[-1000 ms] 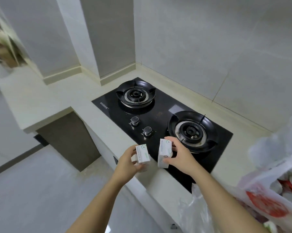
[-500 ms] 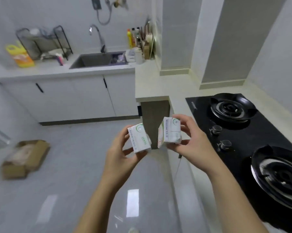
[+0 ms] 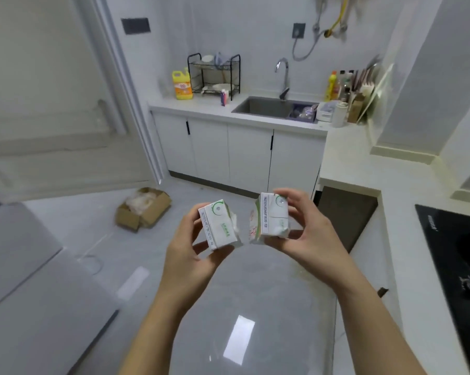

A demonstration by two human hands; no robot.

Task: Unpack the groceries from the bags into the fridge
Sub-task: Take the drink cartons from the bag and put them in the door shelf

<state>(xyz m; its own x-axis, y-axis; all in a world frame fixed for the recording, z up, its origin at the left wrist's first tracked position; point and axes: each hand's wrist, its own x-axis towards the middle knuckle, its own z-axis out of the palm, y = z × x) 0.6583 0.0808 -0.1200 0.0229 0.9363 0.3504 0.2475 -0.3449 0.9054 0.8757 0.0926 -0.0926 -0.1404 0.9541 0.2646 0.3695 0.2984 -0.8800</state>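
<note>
From the head camera, an open cardboard box on the floor holds crumpled pale wrapping. The sink has a purple basket at its right end.

The left hand grips the left carton and the right hand pinches the right carton, side by side above the floor. Each carton's long axis runs away from the person, with a round green mark at the far end and the near ends almost meeting. Both are white with green print and slightly dented.
</note>
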